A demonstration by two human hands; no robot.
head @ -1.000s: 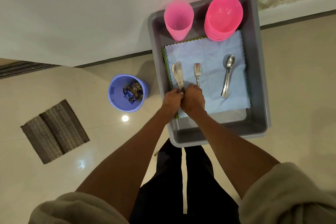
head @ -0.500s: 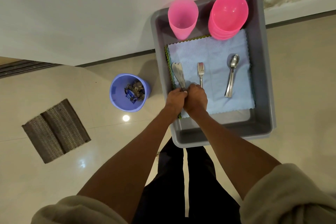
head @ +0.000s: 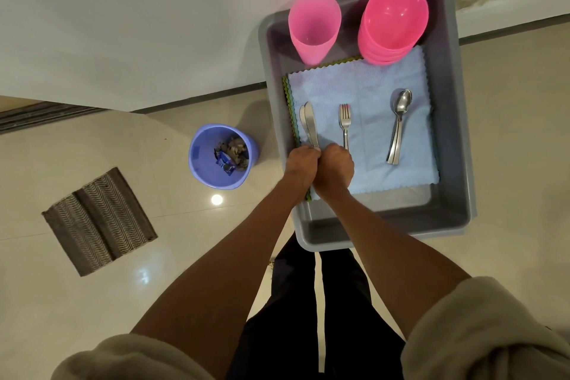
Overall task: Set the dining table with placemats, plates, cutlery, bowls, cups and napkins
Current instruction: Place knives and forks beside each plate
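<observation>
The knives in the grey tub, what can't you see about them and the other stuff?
- Head view: the knives' handle ends are hidden under the left hand and right hand.
- The fork's handle end is behind the right hand.
- How many cloths lie under the blue cloth is unclear; only a green edge shows.
- The count of stacked pink bowls is hard to tell.
- The purple bin's contents are too small to name.

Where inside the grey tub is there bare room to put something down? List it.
Free: the blue cloth between fork and spoons, and the bare strip of tub floor nearer than the cloth. Crowded: far end with pink cups and bowls; left edge, where both hands meet at the knives.
</observation>
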